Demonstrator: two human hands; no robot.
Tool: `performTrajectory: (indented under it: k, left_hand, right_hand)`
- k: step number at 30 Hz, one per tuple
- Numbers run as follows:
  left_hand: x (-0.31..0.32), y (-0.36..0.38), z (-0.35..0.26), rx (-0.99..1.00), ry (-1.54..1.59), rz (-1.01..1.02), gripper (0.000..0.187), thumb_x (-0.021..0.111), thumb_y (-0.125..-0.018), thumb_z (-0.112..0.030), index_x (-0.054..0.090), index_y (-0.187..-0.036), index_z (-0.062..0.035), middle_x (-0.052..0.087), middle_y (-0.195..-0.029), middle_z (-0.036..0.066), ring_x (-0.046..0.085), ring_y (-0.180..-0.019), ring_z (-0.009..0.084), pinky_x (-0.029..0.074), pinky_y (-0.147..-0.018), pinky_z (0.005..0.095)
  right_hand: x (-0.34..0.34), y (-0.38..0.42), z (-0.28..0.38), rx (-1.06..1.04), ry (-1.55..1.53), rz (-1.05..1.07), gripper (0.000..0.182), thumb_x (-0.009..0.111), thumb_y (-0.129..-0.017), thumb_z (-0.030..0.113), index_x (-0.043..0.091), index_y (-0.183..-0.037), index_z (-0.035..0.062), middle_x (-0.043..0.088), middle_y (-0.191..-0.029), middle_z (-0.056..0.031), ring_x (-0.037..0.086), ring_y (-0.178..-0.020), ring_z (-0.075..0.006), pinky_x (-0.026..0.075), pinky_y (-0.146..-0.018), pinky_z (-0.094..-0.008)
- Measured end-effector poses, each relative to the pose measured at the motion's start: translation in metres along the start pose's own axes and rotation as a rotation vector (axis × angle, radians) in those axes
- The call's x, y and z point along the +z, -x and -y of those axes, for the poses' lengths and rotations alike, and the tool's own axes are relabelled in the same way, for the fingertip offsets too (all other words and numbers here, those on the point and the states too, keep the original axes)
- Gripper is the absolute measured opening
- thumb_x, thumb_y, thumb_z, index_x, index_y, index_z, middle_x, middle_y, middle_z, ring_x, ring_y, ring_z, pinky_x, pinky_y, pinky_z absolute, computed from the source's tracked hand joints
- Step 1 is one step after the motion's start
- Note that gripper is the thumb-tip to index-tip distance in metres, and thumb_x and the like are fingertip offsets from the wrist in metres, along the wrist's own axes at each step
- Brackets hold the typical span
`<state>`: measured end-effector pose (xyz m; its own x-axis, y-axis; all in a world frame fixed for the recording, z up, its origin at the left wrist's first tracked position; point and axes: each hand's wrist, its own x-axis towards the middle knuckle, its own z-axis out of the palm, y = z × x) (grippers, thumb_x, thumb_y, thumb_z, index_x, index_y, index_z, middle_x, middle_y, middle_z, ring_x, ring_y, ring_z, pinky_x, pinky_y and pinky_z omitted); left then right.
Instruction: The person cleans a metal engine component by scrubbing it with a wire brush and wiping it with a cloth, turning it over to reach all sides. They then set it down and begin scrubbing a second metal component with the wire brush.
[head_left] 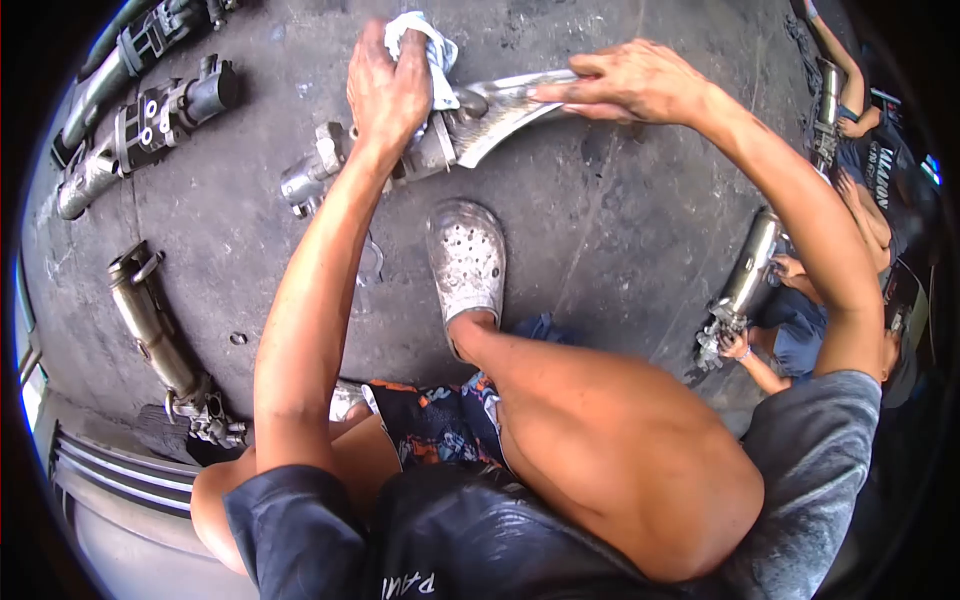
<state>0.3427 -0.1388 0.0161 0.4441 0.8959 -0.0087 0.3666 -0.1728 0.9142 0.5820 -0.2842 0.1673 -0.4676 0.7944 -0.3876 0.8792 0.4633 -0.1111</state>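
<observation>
My left hand (pixel 385 90) is closed on a pale, smudged cloth (pixel 432 60) at the top centre, over the middle of a metal assembly. At the assembly's left end is a cylindrical fitting (pixel 300 185). A shiny, curved metal piece (pixel 510 115) extends from its right side. My right hand (pixel 630 85) grips the far right end of that curved piece, fingers over its edge and pointing left.
Similar metal assemblies (pixel 150 125) lie at the upper left, another (pixel 155 330) at the lower left. A ring (pixel 238 338) is on the dark floor (pixel 590 270). My clog (pixel 467 255) stands below the assembly. Co-workers at right handle a metal cylinder (pixel 752 265).
</observation>
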Motion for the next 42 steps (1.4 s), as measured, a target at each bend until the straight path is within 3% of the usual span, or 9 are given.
performTrajectory:
  k: [9,18,21,24,26,29,34,38,42]
  left_hand:
    - [-0.003,-0.001,-0.009,-0.026,0.030,0.064,0.037,0.056,-0.096,-0.034,0.062,-0.108,0.0005,0.067,-0.107,0.029,0.063,-0.104,0.0481,0.047,-0.091,0.0541]
    - [-0.004,-0.002,-0.015,-0.012,0.066,0.048,0.029,0.060,-0.097,-0.026,0.063,-0.104,0.0019,0.070,-0.089,0.020,0.067,-0.084,0.0303,0.051,-0.080,0.0427]
    - [-0.014,-0.003,-0.023,0.035,0.083,0.049,0.025,0.064,-0.097,-0.022,0.066,-0.100,0.0023,0.070,-0.085,0.012,0.066,-0.079,0.0213,0.052,-0.073,0.0373]
    - [-0.023,-0.013,-0.038,0.077,0.223,0.013,0.020,0.068,-0.096,-0.019,0.066,-0.099,0.0008,0.069,-0.080,0.009,0.064,-0.070,0.0156,0.053,-0.061,0.0297]
    - [-0.029,0.009,-0.097,-0.076,0.476,0.205,0.026,0.070,-0.095,-0.019,0.062,-0.107,0.0020,0.071,-0.086,0.008,0.066,-0.074,0.0184,0.056,-0.066,0.0333]
    - [0.002,0.069,-0.117,0.396,0.180,0.427,0.053,0.073,-0.088,-0.012,0.050,-0.134,0.0016,0.061,-0.126,0.022,0.060,-0.117,0.0341,0.051,-0.097,0.0460]
    - [-0.034,0.066,-0.130,0.459,0.207,0.719,0.076,0.077,-0.082,-0.017,0.042,-0.149,-0.0030,0.051,-0.142,0.026,0.049,-0.134,0.0390,0.040,-0.114,0.0485]
    - [-0.052,0.007,-0.050,0.422,-0.311,0.351,0.049,0.047,-0.107,-0.040,0.059,-0.130,0.0008,0.065,-0.123,0.023,0.059,-0.119,0.0389,0.044,-0.103,0.0494]
    - [-0.030,0.023,-0.019,0.216,-0.222,0.399,0.045,0.041,-0.108,-0.036,0.061,-0.127,0.0001,0.064,-0.122,0.026,0.060,-0.114,0.0437,0.045,-0.101,0.0512]
  right_hand:
    - [-0.002,0.029,-0.012,0.135,-0.019,-0.022,0.047,0.054,-0.105,0.038,0.049,-0.152,0.0368,0.061,-0.089,-0.0081,0.061,-0.063,-0.0230,0.055,-0.058,-0.0393]
    - [0.104,0.174,0.210,0.684,-0.494,0.219,0.046,0.058,-0.103,0.037,0.053,-0.148,0.0371,0.064,-0.092,-0.0066,0.064,-0.070,-0.0196,0.059,-0.058,-0.0371]
    - [0.124,0.153,0.251,0.673,-0.640,0.087,0.044,0.065,-0.099,0.036,0.063,-0.141,0.0230,0.067,-0.110,-0.0097,0.064,-0.098,-0.0303,0.053,-0.091,-0.0434]
    - [0.085,0.089,0.234,0.784,-0.438,-0.360,0.055,0.068,-0.096,0.039,0.059,-0.145,0.0169,0.066,-0.121,-0.0120,0.064,-0.108,-0.0279,0.052,-0.092,-0.0416]
    - [0.046,0.032,0.216,0.994,-1.127,-0.842,0.064,0.069,-0.096,0.043,0.053,-0.147,0.0078,0.063,-0.132,-0.0137,0.063,-0.115,-0.0242,0.051,-0.095,-0.0399]
    - [0.025,-0.016,0.183,0.994,-2.146,-1.269,0.051,0.062,-0.103,0.041,0.057,-0.136,0.0029,0.066,-0.117,-0.0052,0.062,-0.103,-0.0142,0.053,-0.086,-0.0315]
    - [0.034,0.030,0.138,1.262,-1.499,-1.457,0.029,0.061,-0.103,0.028,0.064,-0.118,0.0033,0.073,-0.108,-0.0097,0.073,-0.080,-0.0163,0.064,-0.070,-0.0280]
    - [0.089,0.060,0.083,1.147,-0.075,-0.623,0.036,0.061,-0.100,0.025,0.062,-0.130,0.0039,0.068,-0.123,-0.0131,0.063,-0.122,-0.0273,0.053,-0.105,-0.0486]
    - [0.104,-0.079,0.141,0.844,-0.183,-0.622,0.041,0.068,-0.085,0.012,0.066,-0.126,0.0078,0.062,-0.137,-0.0105,0.051,-0.136,-0.0298,0.031,-0.123,-0.0521]
